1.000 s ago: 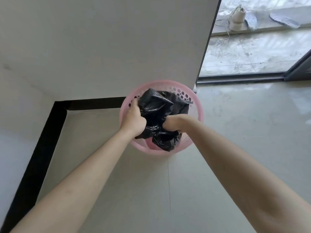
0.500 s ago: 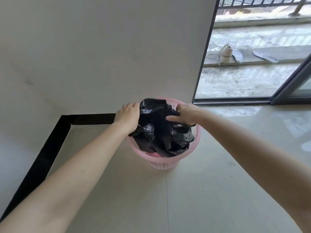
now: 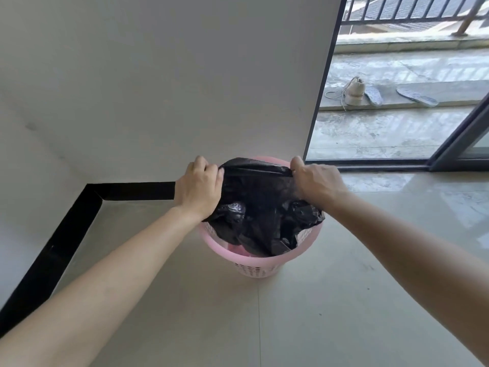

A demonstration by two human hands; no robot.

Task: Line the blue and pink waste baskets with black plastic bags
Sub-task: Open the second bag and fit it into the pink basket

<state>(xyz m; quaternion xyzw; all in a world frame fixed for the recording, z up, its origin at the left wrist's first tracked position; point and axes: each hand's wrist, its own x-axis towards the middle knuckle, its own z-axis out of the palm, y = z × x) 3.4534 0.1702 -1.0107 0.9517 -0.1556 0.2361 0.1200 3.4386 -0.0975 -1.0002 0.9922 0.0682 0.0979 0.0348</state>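
Both hands are fisted on the black plastic bag [image 3: 260, 207] at the frame's centre: the left hand [image 3: 198, 188] pinches its upper edge on the left, the right hand [image 3: 316, 181] on the right, stretching that edge taut, forearms reaching in from the lower corners. Beneath them the bag hangs crumpled into the pink waste basket [image 3: 260, 263] on the pale floor [image 3: 344, 300], hiding the basket's far rim and most of its inside.
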